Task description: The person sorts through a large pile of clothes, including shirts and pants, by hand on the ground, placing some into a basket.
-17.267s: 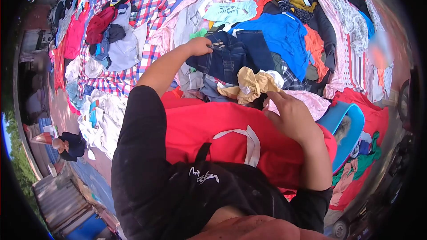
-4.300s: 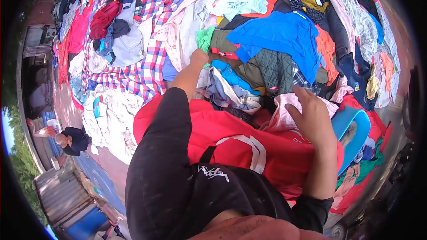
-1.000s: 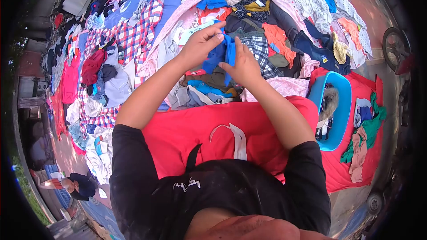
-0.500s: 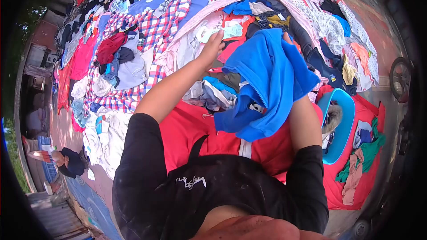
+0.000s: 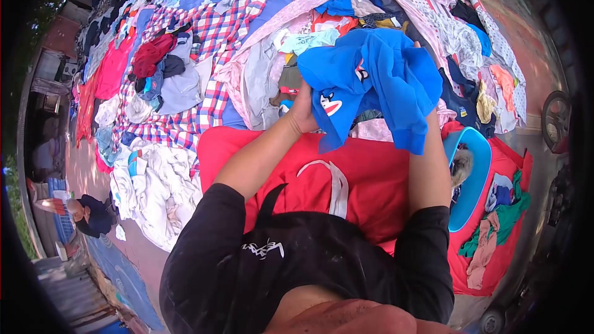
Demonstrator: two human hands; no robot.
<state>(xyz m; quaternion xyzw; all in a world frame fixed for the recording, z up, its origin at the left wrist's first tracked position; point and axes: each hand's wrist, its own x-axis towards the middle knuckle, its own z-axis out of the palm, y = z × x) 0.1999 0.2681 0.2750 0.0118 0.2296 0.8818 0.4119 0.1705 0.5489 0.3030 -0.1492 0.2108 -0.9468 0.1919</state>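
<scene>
A blue zip jacket (image 5: 396,68) with white-and-red cartoon face prints hangs spread between my hands, above the heap of clothes. My left hand (image 5: 304,110) grips its left edge, fingers partly behind the cloth. My right hand (image 5: 417,45) is mostly hidden behind the jacket; only fingertips show at its upper right edge, and the forearm comes up beneath it. Just beyond the jacket lies a pale mint cloth (image 5: 309,41) on the pile. Red fabric with a white strap (image 5: 338,192) covers the area between my arms.
A turquoise tub (image 5: 471,201) holding a furry item stands at right, beside green and peach clothes (image 5: 486,241) on red cloth. White garments (image 5: 154,192) and a checked cloth (image 5: 210,43) lie at left. Another person (image 5: 93,215) is at far left. A wheel (image 5: 558,116) is at far right.
My left hand has come down from above the pile and taken hold of the jacket's left edge. The jacket has turned and spread, bringing its face prints into view.
</scene>
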